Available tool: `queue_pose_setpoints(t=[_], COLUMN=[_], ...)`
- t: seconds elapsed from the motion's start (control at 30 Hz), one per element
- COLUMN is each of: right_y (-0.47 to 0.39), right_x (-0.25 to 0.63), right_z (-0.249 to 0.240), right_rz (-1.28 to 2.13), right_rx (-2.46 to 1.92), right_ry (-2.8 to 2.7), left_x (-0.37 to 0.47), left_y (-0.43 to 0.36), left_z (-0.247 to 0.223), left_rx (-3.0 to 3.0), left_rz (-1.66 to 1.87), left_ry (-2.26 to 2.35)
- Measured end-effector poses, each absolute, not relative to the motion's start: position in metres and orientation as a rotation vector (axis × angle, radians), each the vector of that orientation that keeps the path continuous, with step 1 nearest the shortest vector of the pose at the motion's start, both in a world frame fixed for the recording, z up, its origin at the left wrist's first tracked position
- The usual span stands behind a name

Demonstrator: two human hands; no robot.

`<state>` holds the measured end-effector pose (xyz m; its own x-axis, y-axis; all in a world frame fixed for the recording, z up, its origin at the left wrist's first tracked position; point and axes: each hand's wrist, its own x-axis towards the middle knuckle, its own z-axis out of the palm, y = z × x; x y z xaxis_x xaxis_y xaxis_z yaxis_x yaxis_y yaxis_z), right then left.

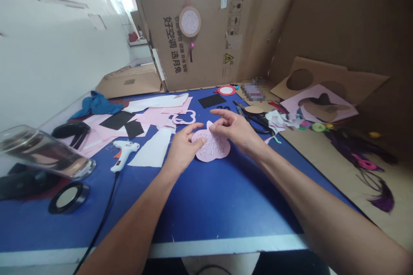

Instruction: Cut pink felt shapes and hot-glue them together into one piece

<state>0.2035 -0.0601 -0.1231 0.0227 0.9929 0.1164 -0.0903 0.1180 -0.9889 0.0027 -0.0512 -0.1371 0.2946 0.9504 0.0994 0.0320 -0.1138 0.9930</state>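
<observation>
A pink, lobed paper shape (213, 148) with raised or drawn lines on its face is held just over the blue table (206, 206). My left hand (184, 146) grips its left edge, thumb on the face. The thumb and index finger of my right hand (234, 129) pinch the small tab at its top. Behind my hands lies a pink cut-out outline (183, 117). A white glue gun (124, 152) rests to the left of my left hand, beside a white cloth-like piece (153, 150).
At the left are a glass of water (41, 152), a tape roll (69, 197) and black pieces (116, 120). Pliers (247, 116), scraps (280, 120) and purple tassels (382, 197) lie right. Cardboard (206, 51) stands behind, a round ornament (190, 22) hanging on it.
</observation>
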Motion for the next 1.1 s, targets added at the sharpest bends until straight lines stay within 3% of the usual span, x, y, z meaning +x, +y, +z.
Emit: queue_pose_setpoints(t=[0.3, 0.57, 1.1], right_y=[-0.056, -0.057, -0.057], right_x=[0.202, 0.204, 0.209], right_z=[-0.134, -0.137, -0.135], right_rz=[1.17, 1.161, 1.171], right_rx=[-1.135, -1.172, -1.188], right_ry=[-1.181, -1.202, -1.221], left_x=[0.006, 0.007, 0.005], left_y=[-0.051, -0.05, -0.052], left_z=[-0.133, -0.13, -0.132], left_rx=[1.122, 1.131, 1.177], left_rz=[1.208, 1.191, 1.036], left_ry=[0.957, 1.108, 0.974])
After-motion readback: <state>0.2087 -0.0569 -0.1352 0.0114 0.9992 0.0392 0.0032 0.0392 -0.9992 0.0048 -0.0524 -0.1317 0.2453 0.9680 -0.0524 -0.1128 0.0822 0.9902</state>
